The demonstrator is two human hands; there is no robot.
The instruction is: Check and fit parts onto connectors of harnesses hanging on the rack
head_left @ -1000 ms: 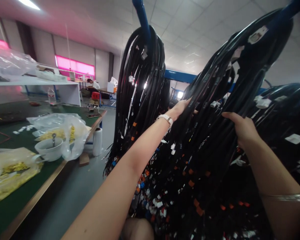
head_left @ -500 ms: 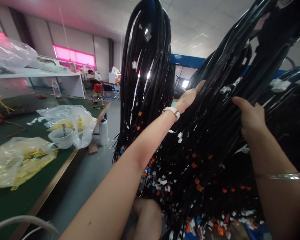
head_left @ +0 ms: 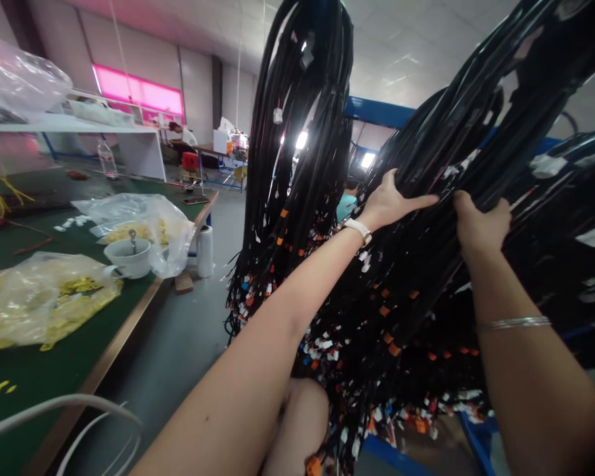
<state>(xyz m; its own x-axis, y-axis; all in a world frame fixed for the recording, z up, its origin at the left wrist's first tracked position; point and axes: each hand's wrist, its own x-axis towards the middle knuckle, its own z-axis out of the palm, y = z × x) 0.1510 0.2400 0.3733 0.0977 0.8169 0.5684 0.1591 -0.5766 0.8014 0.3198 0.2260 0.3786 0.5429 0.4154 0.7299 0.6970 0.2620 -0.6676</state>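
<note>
Thick bundles of black cables hang in front of me, with small white, orange, red and blue connectors at their lower ends. My left hand lies against the middle bundle, thumb and a finger spread wide apart. Just to its right, my right hand presses on the same mass of cables with its thumb toward my left thumb; its other fingers go behind the cables and are partly hidden. A separate cable bundle hangs to the left of my hands.
A blue rack beam runs behind the bundles. At left, a green-topped table bears plastic bags with yellow parts, a white cup and a bottle. A white roll stands beside it. A person sits far back.
My left thumb has swung out to the right, away from the fingers. My right hand has moved left, closer to my left hand. The view has shifted slightly.
</note>
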